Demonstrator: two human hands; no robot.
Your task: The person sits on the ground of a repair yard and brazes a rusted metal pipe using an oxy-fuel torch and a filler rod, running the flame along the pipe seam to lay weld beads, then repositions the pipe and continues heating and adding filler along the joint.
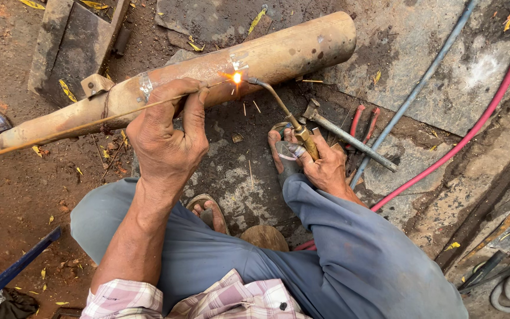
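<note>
**Rusty pipe under the flame**

The pipe (166, 80) lay slanted across the ground. The left hand (166, 139) reached forward, pinching a thin rod (90, 121) against it. The right hand (323, 165), bent beside the knee, gripped the torch (284, 112), its flame touching the pipe.

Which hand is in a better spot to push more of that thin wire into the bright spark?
Probably the left hand. It already pinches the thin filler rod, whose tip meets the glowing spot on the rusty pipe. The right hand is busy gripping the brass torch.
</note>
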